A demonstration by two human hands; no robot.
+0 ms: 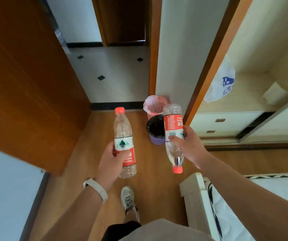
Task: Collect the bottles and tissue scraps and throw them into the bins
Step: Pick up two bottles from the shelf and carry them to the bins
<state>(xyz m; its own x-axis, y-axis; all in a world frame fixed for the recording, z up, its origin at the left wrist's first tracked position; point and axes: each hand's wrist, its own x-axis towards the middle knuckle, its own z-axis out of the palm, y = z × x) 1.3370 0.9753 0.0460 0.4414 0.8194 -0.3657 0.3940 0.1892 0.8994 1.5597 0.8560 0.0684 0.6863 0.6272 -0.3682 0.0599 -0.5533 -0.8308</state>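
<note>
Two clear, ribbed plastic bottles are gripped: the left hand (111, 164) wraps the upright bottle (124, 145), red cap far; the right hand (187, 145) clasps the inverted bottle (173, 136), cap near. Farther off stand a pink bin (154, 106) and a purple woven bin (156, 130), black-lined.

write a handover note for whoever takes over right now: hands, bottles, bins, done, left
Left hand grips an upright clear plastic bottle with a red cap.
Right hand grips a second clear red-capped bottle, cap down.
Pink bin with white liner and purple basket bin with black liner stand together on the floor ahead.
Done: both bottles picked up. Left: drop them in the bins; no tissue scraps in view.
</note>
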